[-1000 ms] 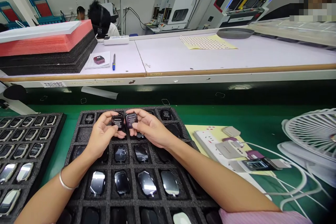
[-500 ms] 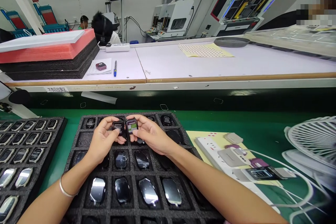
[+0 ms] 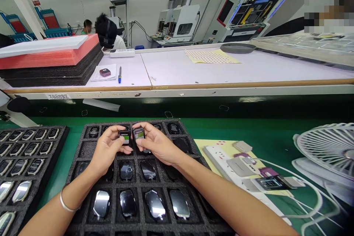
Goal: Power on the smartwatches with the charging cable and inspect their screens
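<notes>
My left hand (image 3: 109,149) grips a smartwatch body (image 3: 125,138) without a strap, its thumb on the lit screen. In my right hand (image 3: 156,143) is a second smartwatch body (image 3: 138,134), held close beside the first, with the thumb on its screen. Both screens show green and white areas. Beneath the hands lies a black foam tray (image 3: 87,149) divided into compartments. Several dark-screened watch bodies (image 3: 127,202) rest in it, and a few in the back row show small white text.
Another foam tray (image 3: 59,151) of light-framed watches is at the left. To the right are a white power strip (image 3: 218,158) with chargers, cables and a white fan (image 3: 329,155). A raised shelf (image 3: 166,70) behind carries a foam stack (image 3: 55,64), a pen (image 3: 120,75) and papers.
The watch screen in my left hand has gone from white text on black to a display with green. Both hands stay nearly in place; the view has shifted slightly.
</notes>
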Demonstrator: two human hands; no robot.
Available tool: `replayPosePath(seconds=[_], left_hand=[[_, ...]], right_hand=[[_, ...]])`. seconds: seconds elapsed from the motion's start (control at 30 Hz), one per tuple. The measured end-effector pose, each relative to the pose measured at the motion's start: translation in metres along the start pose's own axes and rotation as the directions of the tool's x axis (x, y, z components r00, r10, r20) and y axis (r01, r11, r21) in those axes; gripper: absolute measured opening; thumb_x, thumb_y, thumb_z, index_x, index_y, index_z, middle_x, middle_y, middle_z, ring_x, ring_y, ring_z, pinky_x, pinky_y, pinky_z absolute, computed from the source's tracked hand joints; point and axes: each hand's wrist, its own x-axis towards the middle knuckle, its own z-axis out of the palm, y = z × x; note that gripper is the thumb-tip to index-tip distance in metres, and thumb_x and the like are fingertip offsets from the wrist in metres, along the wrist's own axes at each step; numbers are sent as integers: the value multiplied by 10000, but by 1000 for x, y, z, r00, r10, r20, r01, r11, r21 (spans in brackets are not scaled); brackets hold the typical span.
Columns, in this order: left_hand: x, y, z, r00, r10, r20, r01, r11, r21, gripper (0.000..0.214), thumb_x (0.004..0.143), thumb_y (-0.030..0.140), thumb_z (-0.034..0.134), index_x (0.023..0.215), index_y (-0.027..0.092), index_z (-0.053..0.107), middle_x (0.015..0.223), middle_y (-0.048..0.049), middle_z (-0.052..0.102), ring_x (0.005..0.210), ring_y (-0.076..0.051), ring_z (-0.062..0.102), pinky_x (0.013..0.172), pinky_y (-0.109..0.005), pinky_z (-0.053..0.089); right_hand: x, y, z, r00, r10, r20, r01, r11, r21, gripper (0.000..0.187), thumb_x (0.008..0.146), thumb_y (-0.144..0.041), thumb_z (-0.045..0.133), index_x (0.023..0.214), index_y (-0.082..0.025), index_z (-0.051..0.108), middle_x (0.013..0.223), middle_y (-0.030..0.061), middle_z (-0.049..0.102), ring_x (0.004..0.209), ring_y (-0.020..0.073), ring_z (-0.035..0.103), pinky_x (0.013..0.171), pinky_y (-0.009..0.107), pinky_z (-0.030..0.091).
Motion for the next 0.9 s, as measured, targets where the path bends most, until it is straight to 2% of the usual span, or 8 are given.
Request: replayPosePath(seconds=[0.13,0.27,0.43,0.63,0.9], left_hand=[[-1,1,-1,999,-38,14,39,997,-60,394,804,453,700,1062,173,603,870,-23,676,622,-196,731,633,-346,612],[-1,1,-1,999,-39,19,40,997,-67,366,766,372,725,1056,181,611,914,-23,680,628,-198,734,646,-360,617],[-2,2,0,999,-38,17,39,999,-36,352,744,296,712,1063,186,612,909,-22,682,628,-200,735,655,-380,626],[-2,4,1,999,-33,6,33,999,-16,357,722,280,713,1053,187,617,906,-16,673,613,-196,732,645,-377,630],[-1,2,0,999,-26,-18,26,1000,2,353,736,308,732,1041,180,607,903,-18,681,574,-185,724,596,-347,626]], right_hand=[[1,-1,1,998,61,-27,-58,992,114,365,816,-464,745,1041,-204,624,768,-28,604,546,81,532,523,245,421],[1,-2,1,998,55,-24,-51,991,123,382,756,-378,812,1046,-206,634,782,-34,612,543,76,540,533,247,430],[0,-1,-1,998,54,-28,-52,995,86,375,765,-337,800,1070,-209,623,775,-34,612,553,79,539,541,248,433],[0,-1,1,999,28,-32,-26,999,36,360,782,-358,785,1060,-209,610,737,-47,587,543,79,519,527,246,409],[-2,-3,1,1000,-7,16,7,1000,0,357,768,-229,743,1095,-209,601,803,-39,586,581,78,537,572,251,423]])
